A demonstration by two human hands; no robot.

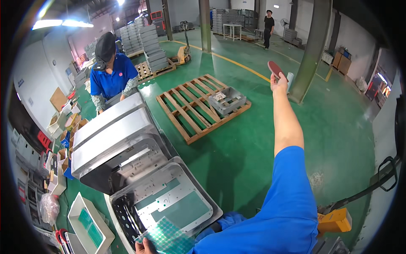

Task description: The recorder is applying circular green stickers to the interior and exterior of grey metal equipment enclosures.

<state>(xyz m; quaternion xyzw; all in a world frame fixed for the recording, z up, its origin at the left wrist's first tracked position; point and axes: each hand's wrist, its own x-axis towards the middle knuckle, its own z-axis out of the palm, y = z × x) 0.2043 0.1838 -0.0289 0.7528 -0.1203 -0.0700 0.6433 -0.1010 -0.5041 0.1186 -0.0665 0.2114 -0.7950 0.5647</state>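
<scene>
My right hand [279, 83] is stretched far out over the floor, its fingers closed on a flat reddish-brown oval pad [275, 68]. At the lower edge, my left hand [146, 247] pinches a clear sheet of green round stickers [171, 237]. That sheet overlaps the near edge of a grey metal housing [215, 210], whose flat inner plate [167, 199] has cut-outs and small green dots on it. Right behind it stand more silver-grey metal housings [112, 131], on their sides.
A co-worker in a blue shirt [114, 72] stands behind the housings. A wooden pallet [190, 110] bears a grey crate [228, 101]. White tray [108, 235] with green sheets lies left. A pillar [311, 55] rises near my right hand; a yellow pallet jack [336, 221] stands right.
</scene>
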